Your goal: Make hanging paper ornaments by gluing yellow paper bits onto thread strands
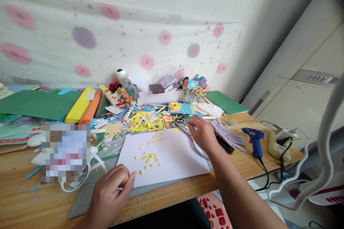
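l hand (113, 189) curled nr white paper (177, 157) w/ yellow bits (151, 157) on it; r hand (202, 134) nr scissors (179, 118), far r. both grips: can't tell if clamped.

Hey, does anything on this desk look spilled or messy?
Yes: small yellow bits lie strewn over the white sheet in no clear pattern, and beyond it the yellow scraps form a jumbled heap.

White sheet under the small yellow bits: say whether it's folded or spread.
Spread: the white sheet lies flat, with small yellow bits scattered over it.
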Available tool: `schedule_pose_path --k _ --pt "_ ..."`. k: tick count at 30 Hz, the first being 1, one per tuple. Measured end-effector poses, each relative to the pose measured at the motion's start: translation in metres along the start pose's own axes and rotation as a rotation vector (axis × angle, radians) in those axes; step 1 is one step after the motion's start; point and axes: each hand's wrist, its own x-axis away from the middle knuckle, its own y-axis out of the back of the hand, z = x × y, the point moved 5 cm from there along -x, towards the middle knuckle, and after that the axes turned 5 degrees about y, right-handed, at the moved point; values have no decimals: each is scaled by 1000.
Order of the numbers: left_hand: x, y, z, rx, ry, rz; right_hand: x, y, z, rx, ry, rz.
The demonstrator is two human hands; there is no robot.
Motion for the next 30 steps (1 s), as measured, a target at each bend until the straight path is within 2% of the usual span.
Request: schedule_pose_path --k 5,8,14,18,23,30 --pt "3 -3 0 18 -7 39 -27 -13 20 65 -42 130" --pt "2 -3 1 27 16 37 -43 -27 35 127 -11 227" --pt "-2 0 4 88 50 14 -67 -82 46 215 52 463" --pt "-3 4 6 112 67 -29 -71 -108 48 267 88 543" --pt "-2 5 9 150 100 -53 -65 -109 63 292 153 542" --pt "-4 8 8 197 139 -79 -46 -93 74 255 138 424"
